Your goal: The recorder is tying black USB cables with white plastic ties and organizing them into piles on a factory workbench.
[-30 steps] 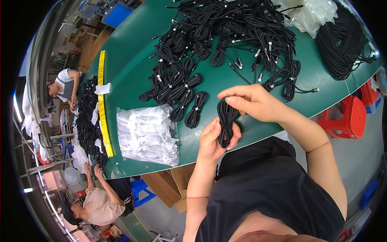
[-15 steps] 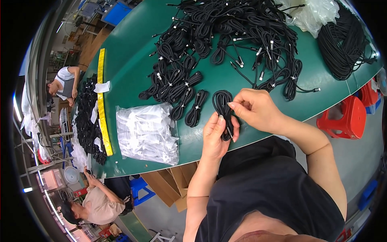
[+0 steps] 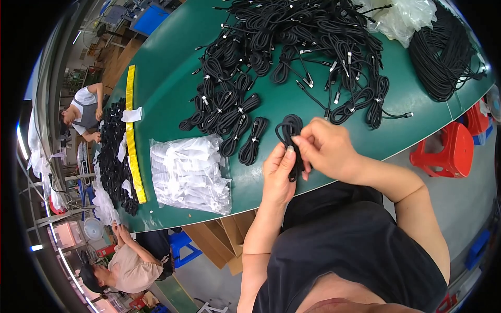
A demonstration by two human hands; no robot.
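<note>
A coiled black cable bundle (image 3: 288,130) is held upright over the near edge of the green table (image 3: 172,83). My left hand (image 3: 278,175) grips its lower part from below. My right hand (image 3: 326,148) pinches the coil's middle from the right. Just left of it on the table lie several tied black cable coils (image 3: 237,122), and beyond them a large heap of loose black cables (image 3: 302,41) with silver plugs.
A clear bag of white ties (image 3: 190,172) lies at the table's near left. A yellow strip (image 3: 133,130) runs along the left side beside more black cables (image 3: 112,151). Thick black cords (image 3: 443,52) and clear bags (image 3: 402,15) sit far right. Red stools (image 3: 443,151) stand right; two people work at left.
Both hands carried the coil up from beside my body to the table's edge. My right hand moved from the coil's top to pinch its middle.
</note>
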